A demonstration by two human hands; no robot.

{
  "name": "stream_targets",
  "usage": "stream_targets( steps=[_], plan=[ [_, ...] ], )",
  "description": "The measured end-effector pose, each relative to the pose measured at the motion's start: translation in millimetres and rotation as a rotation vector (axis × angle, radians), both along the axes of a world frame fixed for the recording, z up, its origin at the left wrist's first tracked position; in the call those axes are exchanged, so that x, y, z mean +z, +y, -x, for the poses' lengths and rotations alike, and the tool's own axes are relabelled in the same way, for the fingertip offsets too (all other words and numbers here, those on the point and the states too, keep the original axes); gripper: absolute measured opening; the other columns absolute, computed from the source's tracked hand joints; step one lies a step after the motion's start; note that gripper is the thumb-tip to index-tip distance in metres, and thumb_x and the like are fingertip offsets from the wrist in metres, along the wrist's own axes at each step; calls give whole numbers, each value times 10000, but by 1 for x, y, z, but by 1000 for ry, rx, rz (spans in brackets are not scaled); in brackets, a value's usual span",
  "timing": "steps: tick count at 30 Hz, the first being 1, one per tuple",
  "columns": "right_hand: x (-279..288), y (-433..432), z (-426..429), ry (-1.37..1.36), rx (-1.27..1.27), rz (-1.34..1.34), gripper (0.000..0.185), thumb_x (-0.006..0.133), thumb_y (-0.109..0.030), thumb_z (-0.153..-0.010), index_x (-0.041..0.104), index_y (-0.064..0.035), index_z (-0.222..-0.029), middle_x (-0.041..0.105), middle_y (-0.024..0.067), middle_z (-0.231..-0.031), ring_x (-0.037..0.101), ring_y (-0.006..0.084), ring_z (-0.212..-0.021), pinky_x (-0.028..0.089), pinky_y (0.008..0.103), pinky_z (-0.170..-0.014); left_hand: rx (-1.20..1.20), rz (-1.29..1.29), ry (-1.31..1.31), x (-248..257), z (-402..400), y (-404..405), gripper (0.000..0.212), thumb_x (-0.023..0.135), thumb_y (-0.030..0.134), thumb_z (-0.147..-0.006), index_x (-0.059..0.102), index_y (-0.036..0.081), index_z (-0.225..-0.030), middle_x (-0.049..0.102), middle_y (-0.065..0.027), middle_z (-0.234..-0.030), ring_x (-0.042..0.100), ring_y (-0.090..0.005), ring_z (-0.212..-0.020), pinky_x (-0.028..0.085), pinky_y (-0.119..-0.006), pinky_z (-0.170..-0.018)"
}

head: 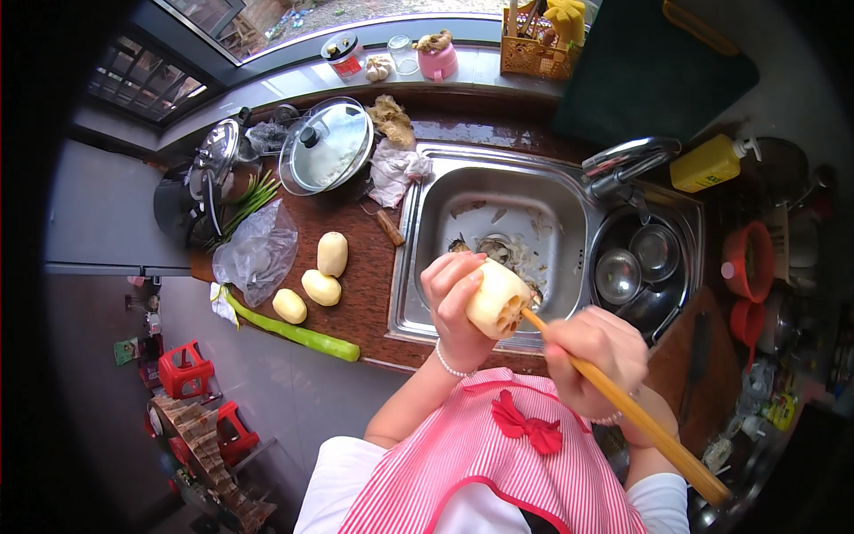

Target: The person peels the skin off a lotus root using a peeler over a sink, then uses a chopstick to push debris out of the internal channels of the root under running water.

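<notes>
My left hand (455,304) is closed around a peeled lotus root section (495,302), holding it above the near edge of the sink. Its cut end, with several holes, faces my right. My right hand (597,357) grips wooden chopsticks (640,417); their thin tip meets the holed end, though how deep it goes I cannot tell. Peelings (514,257) lie in the steel sink (567,200) below. On the counter to the left are an upright-looking peeled piece (332,253), two peeled potatoes (321,287) (289,306) and a long green vegetable stalk (293,330).
A wooden-handled tool (389,227) and a cloth (393,170) lie left of the sink, near a glass-lidded pan (327,147). The faucet (627,157) rises behind the smaller basin, which holds a wok and steel ladles (618,276). A wooden cutting board (697,374) leans at right.
</notes>
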State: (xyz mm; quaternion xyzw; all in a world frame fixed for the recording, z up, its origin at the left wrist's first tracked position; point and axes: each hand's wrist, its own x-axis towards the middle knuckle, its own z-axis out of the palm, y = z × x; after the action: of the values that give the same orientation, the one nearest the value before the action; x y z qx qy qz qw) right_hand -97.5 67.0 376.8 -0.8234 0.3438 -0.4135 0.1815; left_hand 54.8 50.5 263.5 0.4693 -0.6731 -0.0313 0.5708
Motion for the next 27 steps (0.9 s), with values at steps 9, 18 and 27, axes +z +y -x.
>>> stream_targets(
  steps=[9,18,27],
  plan=[
    [-23,-4,-8,-65,-45,-2,55,559,-16,-828,508,-6,-845,583,74,-656,555,195,-497,440,268,-469,-49,-102,18,7,-4,5,680,812,121,-575,396,85,-1112,519,-123,-1030,511,-295,-938,445,-399,-792],
    [-75,-14,1,-258,-83,-266,58,532,-38,-867,552,-6,-823,605,77,-700,580,122,-560,452,223,-495,5,-201,-57,-28,3,1,698,830,119,-544,411,71,-1100,526,-133,-1013,517,-307,-920,435,-393,-788],
    [-13,-20,53,-617,-286,-316,188,507,-174,-925,528,1,-858,576,53,-684,546,65,-555,432,173,-498,-622,-1265,1565,-67,-1,-1,554,531,495,-848,390,94,-1203,519,-112,-1100,569,-259,-967,509,-499,-847]
  ],
)
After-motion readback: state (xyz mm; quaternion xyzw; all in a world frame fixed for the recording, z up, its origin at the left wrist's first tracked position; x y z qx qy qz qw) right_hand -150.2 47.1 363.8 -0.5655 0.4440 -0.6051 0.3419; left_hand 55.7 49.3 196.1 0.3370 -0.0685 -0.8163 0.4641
